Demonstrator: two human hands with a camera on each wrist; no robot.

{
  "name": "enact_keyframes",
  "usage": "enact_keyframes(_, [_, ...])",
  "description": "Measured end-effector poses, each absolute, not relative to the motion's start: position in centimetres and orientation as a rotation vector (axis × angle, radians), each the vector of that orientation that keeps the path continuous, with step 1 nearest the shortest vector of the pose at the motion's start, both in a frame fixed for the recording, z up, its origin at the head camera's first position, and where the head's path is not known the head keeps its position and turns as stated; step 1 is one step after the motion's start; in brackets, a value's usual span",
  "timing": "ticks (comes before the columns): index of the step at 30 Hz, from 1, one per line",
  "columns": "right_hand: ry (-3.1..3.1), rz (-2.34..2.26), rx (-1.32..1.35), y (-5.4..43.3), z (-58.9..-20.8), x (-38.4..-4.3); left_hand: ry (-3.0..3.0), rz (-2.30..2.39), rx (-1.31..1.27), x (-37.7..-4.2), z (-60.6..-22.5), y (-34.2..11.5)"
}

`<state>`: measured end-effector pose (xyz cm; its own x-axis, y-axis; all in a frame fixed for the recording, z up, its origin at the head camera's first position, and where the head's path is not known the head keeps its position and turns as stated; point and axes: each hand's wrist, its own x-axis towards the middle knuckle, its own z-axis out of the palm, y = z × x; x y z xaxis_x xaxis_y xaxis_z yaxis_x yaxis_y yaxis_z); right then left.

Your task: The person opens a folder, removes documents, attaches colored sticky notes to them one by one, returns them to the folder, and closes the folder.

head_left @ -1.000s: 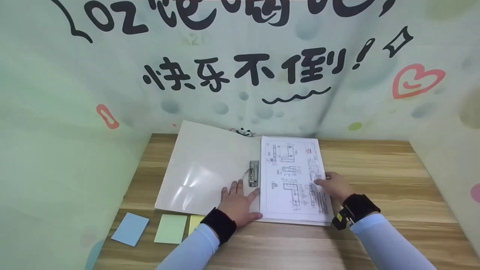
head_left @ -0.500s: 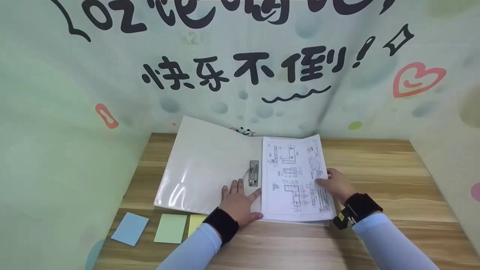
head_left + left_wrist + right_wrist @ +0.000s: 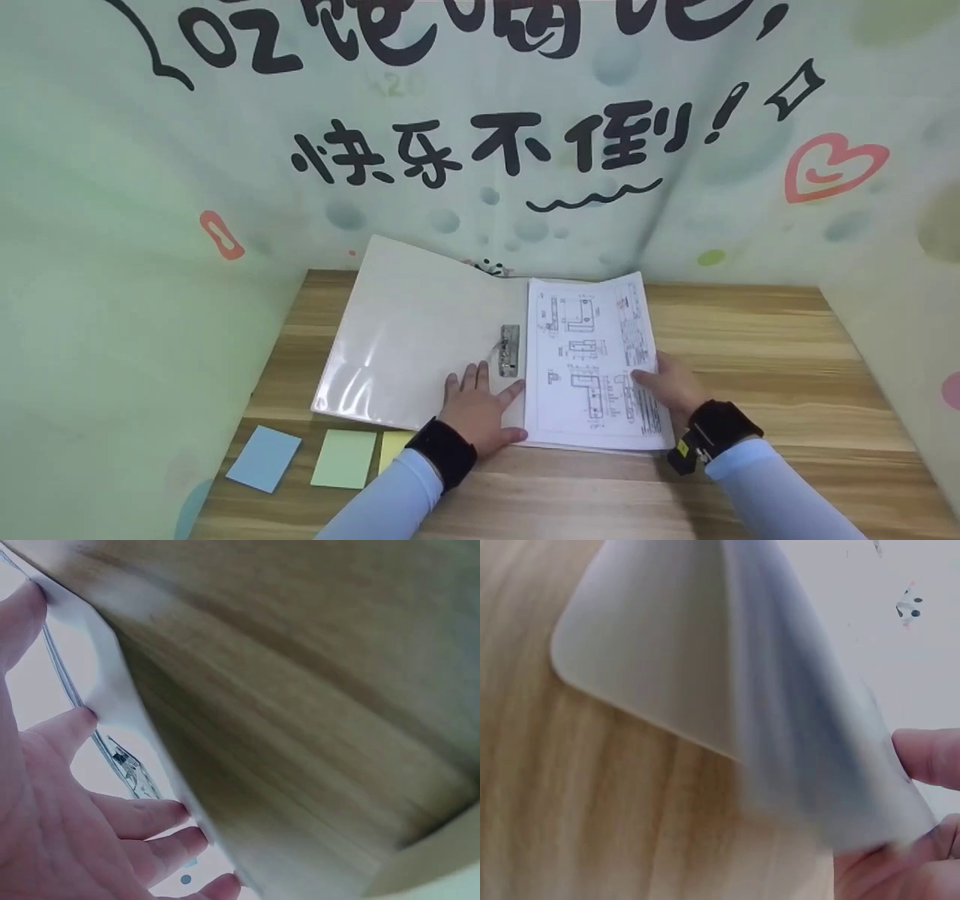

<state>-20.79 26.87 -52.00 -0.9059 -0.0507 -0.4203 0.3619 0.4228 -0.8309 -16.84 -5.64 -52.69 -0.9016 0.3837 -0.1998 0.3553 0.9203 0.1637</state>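
Note:
A pale folder lies open on the wooden table, a metal clip near its spine. On its right half is a stack of papers printed with technical drawings. My left hand rests with spread fingers on the folder beside the clip, its thumb by the stack's lower left edge. My right hand pinches the papers at their right edge, thumb on top. In the right wrist view the sheets bend up, apart from the folder's cover below. The fingers beneath the papers are partly hidden in the head view.
A blue sticky note, a green one and a yellow one lie at the front left, the yellow partly behind the left forearm. A printed cloth backdrop rises behind the table.
The papers' right side has risen off the folder, and their upper right corner now curls up. My right hand keeps its grip on the edge. The left hand stays nearly in place.

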Motion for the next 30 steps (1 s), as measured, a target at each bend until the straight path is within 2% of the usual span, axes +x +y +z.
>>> enact_keyframes(8, [2.381, -1.407, 0.3, 26.4, -52.3, -20.7, 2.871, 0.324, 0.584, -16.9, -52.7, -7.5])
enact_keyframes(16, [2.465, -1.32, 0.283, 26.6, -52.6, -20.7, 3.278, 0.165, 0.67, -17.5, -51.6, -11.0])
enact_keyframes(19, [2.483, -1.307, 0.257, 26.6, -52.7, -20.9, 3.434, 0.077, 0.53, -17.6, -50.4, -12.5])
enact_keyframes(23, [2.514, -1.262, 0.228, 26.6, -52.7, -21.0, 3.546, 0.058, 0.155, -17.9, -48.5, -15.1])
enact_keyframes(26, [2.528, -1.246, 0.227, 26.5, -52.7, -20.9, 3.502, 0.249, -0.097, -18.0, -46.7, -17.1])
enact_keyframes(30, [2.529, -1.243, 0.234, 26.5, -52.7, -21.0, 3.245, 0.684, -0.239, -18.0, -44.2, -19.4])
